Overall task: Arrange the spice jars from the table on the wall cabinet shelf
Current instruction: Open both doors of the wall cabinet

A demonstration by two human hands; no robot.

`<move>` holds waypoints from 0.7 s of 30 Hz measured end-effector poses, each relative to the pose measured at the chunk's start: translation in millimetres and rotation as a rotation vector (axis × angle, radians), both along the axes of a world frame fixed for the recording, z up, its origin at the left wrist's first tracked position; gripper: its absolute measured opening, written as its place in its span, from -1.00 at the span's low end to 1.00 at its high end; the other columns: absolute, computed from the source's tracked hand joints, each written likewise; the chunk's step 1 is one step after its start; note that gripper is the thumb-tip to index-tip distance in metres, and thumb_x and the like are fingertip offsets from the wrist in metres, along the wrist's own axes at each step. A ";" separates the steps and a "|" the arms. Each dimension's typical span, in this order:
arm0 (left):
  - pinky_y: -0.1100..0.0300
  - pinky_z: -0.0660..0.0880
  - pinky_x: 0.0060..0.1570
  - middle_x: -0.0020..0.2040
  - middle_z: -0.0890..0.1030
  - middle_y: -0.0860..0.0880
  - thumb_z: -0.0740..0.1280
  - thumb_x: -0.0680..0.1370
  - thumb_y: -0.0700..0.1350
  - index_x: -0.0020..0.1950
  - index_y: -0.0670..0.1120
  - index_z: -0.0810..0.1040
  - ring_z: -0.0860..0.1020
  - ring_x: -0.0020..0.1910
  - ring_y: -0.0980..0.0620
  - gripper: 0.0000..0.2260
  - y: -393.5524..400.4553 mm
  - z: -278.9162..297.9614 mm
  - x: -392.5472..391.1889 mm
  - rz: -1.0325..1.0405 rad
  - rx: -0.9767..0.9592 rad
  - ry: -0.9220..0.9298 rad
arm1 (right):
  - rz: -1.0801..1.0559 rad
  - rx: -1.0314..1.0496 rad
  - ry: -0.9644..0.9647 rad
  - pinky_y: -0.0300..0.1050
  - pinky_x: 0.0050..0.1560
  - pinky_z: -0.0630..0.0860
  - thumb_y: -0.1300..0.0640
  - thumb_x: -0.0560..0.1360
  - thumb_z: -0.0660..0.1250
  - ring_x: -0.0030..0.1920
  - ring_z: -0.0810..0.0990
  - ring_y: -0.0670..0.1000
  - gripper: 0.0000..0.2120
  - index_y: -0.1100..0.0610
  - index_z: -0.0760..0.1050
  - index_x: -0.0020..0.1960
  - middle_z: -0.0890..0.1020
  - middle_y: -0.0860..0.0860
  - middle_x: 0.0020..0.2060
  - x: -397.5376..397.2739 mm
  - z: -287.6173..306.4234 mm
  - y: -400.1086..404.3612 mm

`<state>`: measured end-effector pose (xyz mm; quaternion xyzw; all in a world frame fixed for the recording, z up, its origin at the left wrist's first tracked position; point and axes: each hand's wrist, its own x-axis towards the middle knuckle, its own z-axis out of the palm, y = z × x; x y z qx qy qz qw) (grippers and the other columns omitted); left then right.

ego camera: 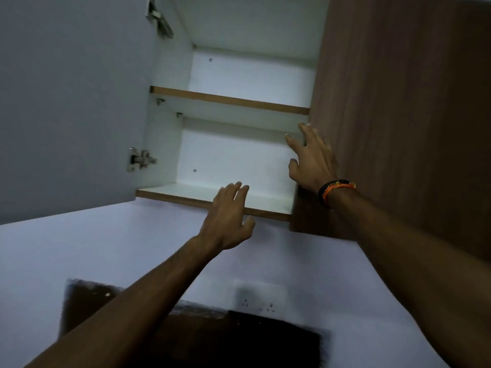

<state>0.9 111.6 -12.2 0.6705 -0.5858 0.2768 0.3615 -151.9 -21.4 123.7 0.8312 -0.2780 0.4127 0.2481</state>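
The wall cabinet (164, 144) stands open above me, white inside with brown-edged shelves. Its bottom shelf (170, 193) and the middle shelf (228, 100) hold nothing that I can see. My left hand (229, 216) is raised with relaxed fingers over the front edge of the bottom shelf and holds nothing. My right hand (310, 158), a black and orange band on its wrist, is spread at the cabinet's right side, fingertips by the edge of the brown closed door (398, 115). No spice jars are in view.
The open left door (66, 102) swings out at the left, with metal hinges (139, 159). Below the cabinet are a white wall, a socket plate (261, 298) and a dark blurred object (239, 338) at the bottom.
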 end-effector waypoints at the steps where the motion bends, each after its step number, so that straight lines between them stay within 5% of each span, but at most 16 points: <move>1: 0.04 0.01 0.55 0.59 0.20 -0.20 0.33 0.56 -0.07 0.58 -0.21 0.17 0.09 0.59 -0.14 -0.35 -13.9 5.6 -8.7 -0.068 0.000 0.027 | -0.035 -0.017 0.005 0.26 0.57 0.05 0.12 0.54 0.29 0.63 0.02 0.22 -0.38 0.04 0.27 0.58 0.07 0.18 0.63 -10.3 2.9 -5.8; 5: 0.07 0.16 0.48 0.58 0.23 -0.17 0.34 0.56 -0.05 0.59 -0.20 0.15 0.16 0.57 -0.13 -0.33 -58.7 25.9 -40.5 -0.254 0.067 0.154 | -0.130 0.004 0.013 0.27 0.61 -0.05 0.03 0.58 0.23 0.64 -0.10 0.21 -0.32 0.00 0.08 0.64 -0.10 0.18 0.65 -37.4 8.4 -25.4; 9: 0.19 0.37 0.22 0.41 0.46 -0.21 0.31 0.54 0.01 0.49 -0.21 0.29 0.46 0.34 -0.17 -0.42 -92.7 41.0 -64.9 -0.399 0.073 0.235 | -0.210 0.120 0.006 0.31 0.60 -0.05 -0.07 0.62 0.19 0.64 -0.17 0.19 -0.26 0.02 -0.12 0.67 -0.22 0.16 0.64 -52.2 4.8 -40.3; 12: 0.00 0.49 0.30 0.42 0.43 -0.20 0.36 0.56 -0.11 0.55 -0.20 0.17 0.48 0.32 -0.19 -0.37 -112.8 48.4 -72.1 -0.440 0.088 0.353 | -0.219 0.205 0.016 0.34 0.58 -0.02 -0.09 0.64 0.20 0.64 -0.21 0.18 -0.21 0.02 -0.23 0.66 -0.28 0.13 0.63 -56.7 1.6 -48.0; 21: 0.10 0.57 0.08 0.33 0.52 -0.17 0.41 0.52 -0.22 0.49 -0.16 0.30 0.55 0.20 -0.14 -0.43 -136.1 44.2 -68.0 -0.505 0.029 0.686 | -0.239 0.228 0.003 0.39 0.55 0.10 -0.11 0.64 0.18 0.64 -0.17 0.19 -0.23 0.05 -0.17 0.66 -0.22 0.12 0.64 -53.1 0.1 -50.2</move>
